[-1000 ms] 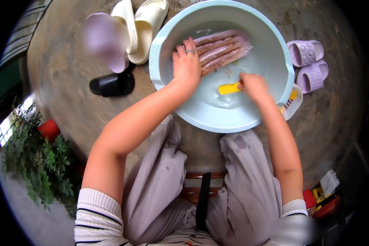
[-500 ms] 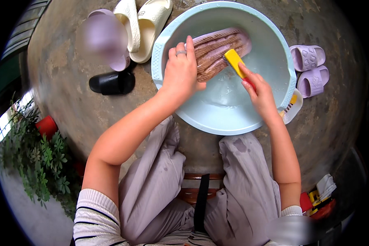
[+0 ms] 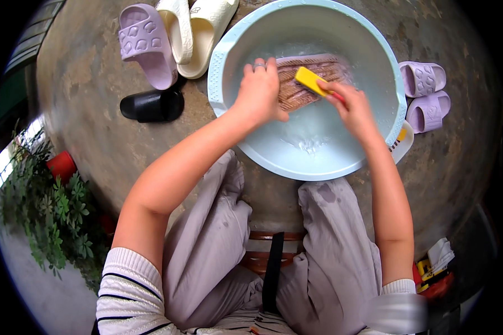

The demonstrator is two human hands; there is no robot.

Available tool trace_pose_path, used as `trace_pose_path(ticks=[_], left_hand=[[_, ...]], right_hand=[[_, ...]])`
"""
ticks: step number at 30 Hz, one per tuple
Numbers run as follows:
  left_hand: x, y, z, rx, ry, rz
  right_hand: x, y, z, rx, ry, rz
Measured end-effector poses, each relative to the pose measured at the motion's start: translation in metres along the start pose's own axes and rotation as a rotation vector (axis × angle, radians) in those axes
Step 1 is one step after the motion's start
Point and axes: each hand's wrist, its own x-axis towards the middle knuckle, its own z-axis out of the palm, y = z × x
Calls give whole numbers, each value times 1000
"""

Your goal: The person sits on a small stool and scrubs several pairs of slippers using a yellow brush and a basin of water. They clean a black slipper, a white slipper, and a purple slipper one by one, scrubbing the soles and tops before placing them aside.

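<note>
A light blue basin [image 3: 221, 64] with water in its bottom stands on the floor before my knees. Inside it, a slipper [image 3: 296, 96] is held sole up, its ridged brown-and-lilac underside facing me. My left hand [image 3: 261, 95] grips the slipper's left end. My right hand [image 3: 349, 109] is closed round the red handle of a yellow scrub brush [image 3: 309, 80], whose head lies against the middle of the sole. The bristles are mostly hidden beneath the head.
Lilac slippers [image 3: 425, 81] sit right of the basin, by a white dish [image 3: 403, 146]. On the left are one lilac slipper [image 3: 148, 47], cream slippers [image 3: 207, 33] and a black slipper [image 3: 151, 106]. A leafy plant [image 3: 56, 212] and red pot [image 3: 62, 166] stand farther left.
The slipper has moved lower in the basin and slightly right, my left hand with it. The brush has shifted left along the sole. The water below looks more rippled.
</note>
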Motion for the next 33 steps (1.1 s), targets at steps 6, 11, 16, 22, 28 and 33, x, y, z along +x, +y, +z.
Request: trace_pose_path(ticks=[6, 11, 16, 22, 28, 33], left_hand=[[2, 8, -13, 2, 33, 10], [3, 8, -22, 72, -12, -3], [-6, -2, -12, 77, -8, 0], [-4, 5, -14, 142, -36, -46], [-8, 1, -12, 138, 0, -26], [-3, 6, -4, 107, 31, 1]], right_hand=[[15, -5, 2, 57, -8, -41], [13, -7, -6, 83, -49, -49], [38, -1, 10, -19, 58, -203], [39, -5, 16, 94, -59, -24], [18, 22, 7, 119, 77, 75], [42, 11, 32, -47, 181, -9]])
